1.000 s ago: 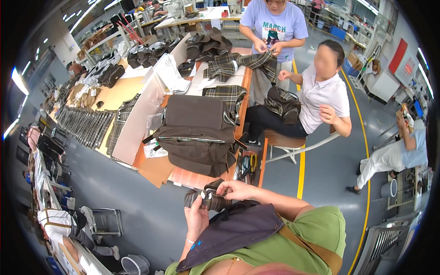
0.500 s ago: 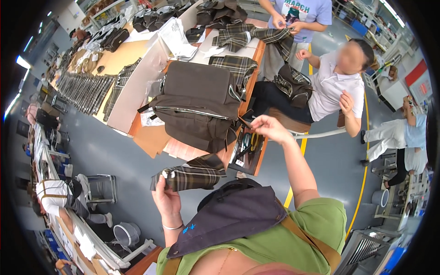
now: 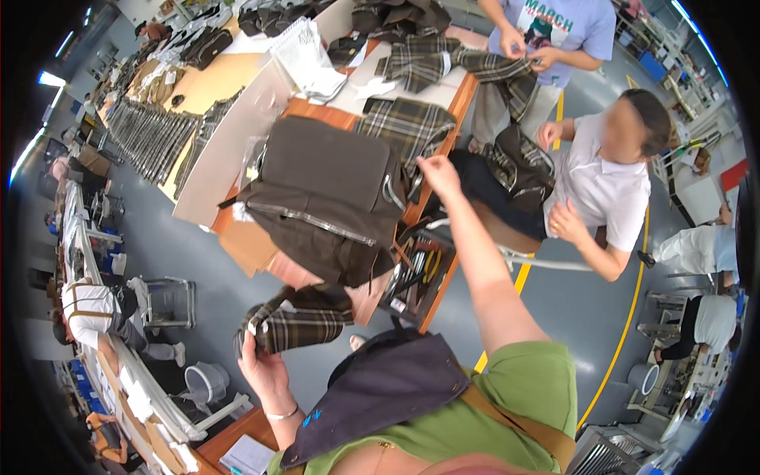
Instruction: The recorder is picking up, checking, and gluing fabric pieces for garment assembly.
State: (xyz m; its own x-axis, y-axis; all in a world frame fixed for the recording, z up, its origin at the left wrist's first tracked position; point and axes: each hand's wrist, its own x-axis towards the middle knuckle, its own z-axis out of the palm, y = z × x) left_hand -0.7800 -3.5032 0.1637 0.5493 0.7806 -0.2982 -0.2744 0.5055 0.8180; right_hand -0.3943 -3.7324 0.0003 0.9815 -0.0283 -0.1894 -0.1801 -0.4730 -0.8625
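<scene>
My left hand [image 3: 261, 366] is closed on a folded piece of dark plaid cloth [image 3: 305, 328], held out over the floor in front of me. Stretched far forward, my right hand [image 3: 439, 176] has its thumb and fingers drawn together at the table's right edge. Whatever it pinches, if anything, is too small to make out. Just left of its fingertips lie a dark strap end and the corner of a plaid cloth panel [image 3: 412, 127]. A large dark brown bag [image 3: 324, 162] with silver zippers lies on the table beside them.
An open drawer [image 3: 427, 305] with tools juts from the table's near side. One co-worker [image 3: 606, 166] sits to the right with a dark plaid-lined bag [image 3: 518, 170] on the lap; another [image 3: 554, 39] stands beyond, handling plaid cloth. A pale divider [image 3: 229, 154] borders the table's left.
My right hand has moved forward and left, from beside the drawer to the plaid panel's corner. My left hand and its cloth have shifted left and nearer. The seated co-worker's hands have come lower.
</scene>
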